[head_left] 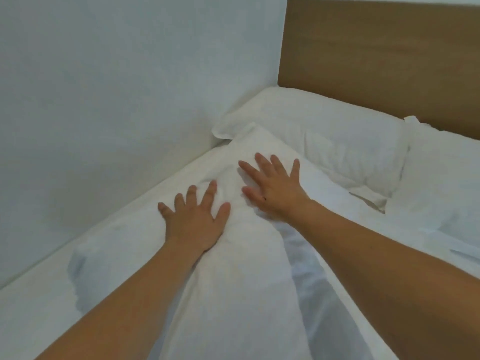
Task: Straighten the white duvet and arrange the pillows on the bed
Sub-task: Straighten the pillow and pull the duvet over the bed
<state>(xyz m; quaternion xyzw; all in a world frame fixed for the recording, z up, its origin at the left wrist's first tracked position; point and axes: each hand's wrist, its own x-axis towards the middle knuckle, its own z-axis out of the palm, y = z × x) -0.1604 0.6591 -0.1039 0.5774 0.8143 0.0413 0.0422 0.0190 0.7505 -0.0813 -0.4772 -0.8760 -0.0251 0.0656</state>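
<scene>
The white duvet (pixel 241 276) lies rumpled along the bed's left side, its top corner reaching the pillows. My left hand (pixel 194 216) presses flat on it with fingers spread. A little farther up, my right hand (pixel 272 185) also presses flat on the duvet's upper corner, fingers spread. One white pillow (pixel 324 133) lies against the headboard just beyond my right hand. A second white pillow (pixel 441 165) lies to its right, partly cut off by the frame edge.
A wooden headboard (pixel 376 55) stands behind the pillows. A pale wall (pixel 117 87) runs close along the bed's left edge. The white sheet (pixel 31 315) shows at the near left.
</scene>
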